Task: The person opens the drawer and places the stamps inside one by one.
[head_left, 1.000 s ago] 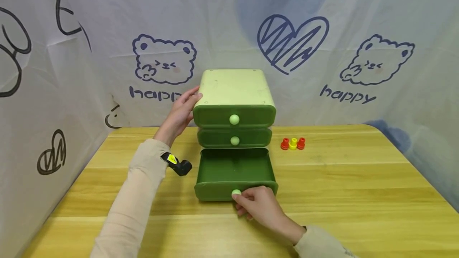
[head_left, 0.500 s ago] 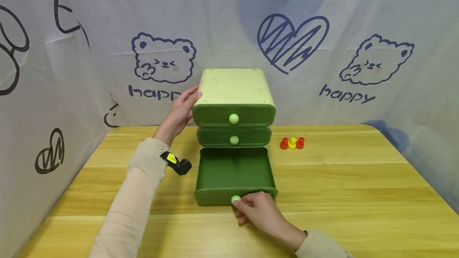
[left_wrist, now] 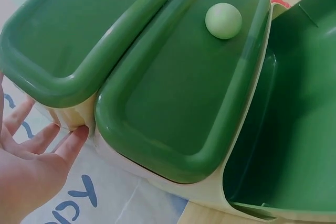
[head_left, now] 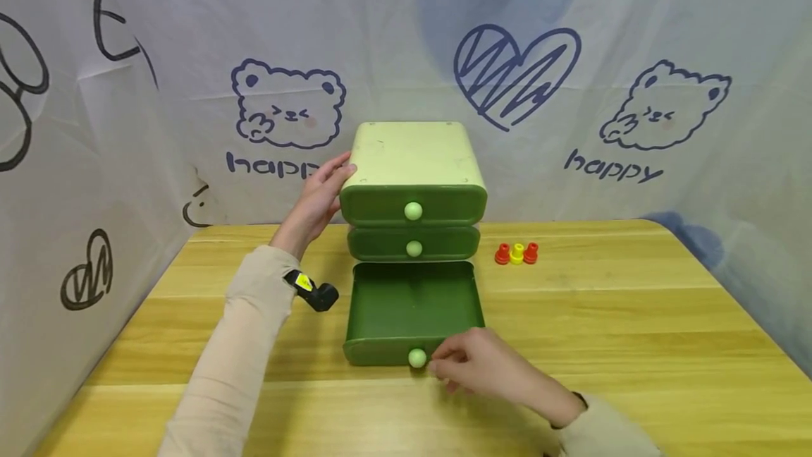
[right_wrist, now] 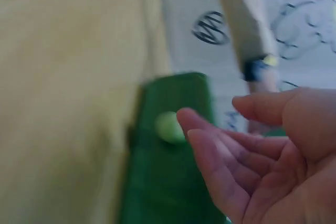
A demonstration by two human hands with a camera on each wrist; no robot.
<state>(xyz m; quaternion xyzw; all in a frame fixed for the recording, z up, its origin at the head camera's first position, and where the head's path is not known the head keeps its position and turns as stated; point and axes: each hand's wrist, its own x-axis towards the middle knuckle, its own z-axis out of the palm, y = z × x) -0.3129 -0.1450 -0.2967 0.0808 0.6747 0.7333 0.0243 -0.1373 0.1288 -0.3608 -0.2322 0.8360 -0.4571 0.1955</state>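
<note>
A small cabinet with a pale yellow-green top (head_left: 415, 154) and green drawers stands on the table. Its upper drawer (head_left: 374, 206) and middle drawer (head_left: 374, 244) are closed, while the bottom drawer (head_left: 412, 309) is pulled out with a bare inside. My left hand (head_left: 317, 199) touches the cabinet's upper left side with extended fingers (left_wrist: 73, 142), thumb near the top edge. Just right of the bottom drawer's round light-green knob (head_left: 416, 358) is my right hand (head_left: 485, 365). Its fingers are loosely bent, apart from the knob, and hold nothing; the right wrist view is blurred.
Two red pieces and a yellow piece (head_left: 517, 254) between them stand in a row on the wooden table (head_left: 603, 330), right of the cabinet. A white cloth with printed drawings (head_left: 400, 34) hangs behind the table and along its left side.
The bottom drawer has slid a little further toward me. My right hand has let go of its knob and moved slightly right. My left hand has stayed on the cabinet's side.
</note>
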